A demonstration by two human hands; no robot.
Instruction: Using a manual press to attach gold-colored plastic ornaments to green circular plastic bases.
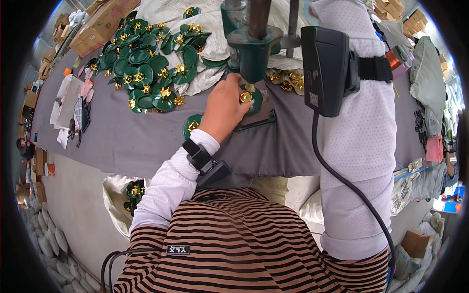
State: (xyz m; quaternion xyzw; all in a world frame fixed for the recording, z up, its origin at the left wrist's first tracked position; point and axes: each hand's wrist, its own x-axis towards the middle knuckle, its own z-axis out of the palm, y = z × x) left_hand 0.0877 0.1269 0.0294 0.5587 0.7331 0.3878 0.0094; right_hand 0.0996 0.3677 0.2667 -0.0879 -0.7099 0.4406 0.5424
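Head view is showing pale papers (64,88) lying at the left of a grey cloth (122,146), with a cardboard carton (100,29) sitting farther off. Nearer, below the cloth's edge, an open white sack (113,195) is holding more green discs (133,189). Rightward, a heap of green plates with gold crown-shaped fittings (140,57) is spreading across the far side, and one loose plate (187,128) is lying beside the left wrist. With bent fingers and thumb, the left hand (223,108) is closing on a green disc (255,102) bearing a gold cup (245,97), right under a green press (255,58). Gold fittings (295,80) are lying beyond, to the press's right. Farther right, a white-sleeved forearm (359,161) is carrying a black device (325,71); the right hand is falling outside the view, so I cannot tell its state.
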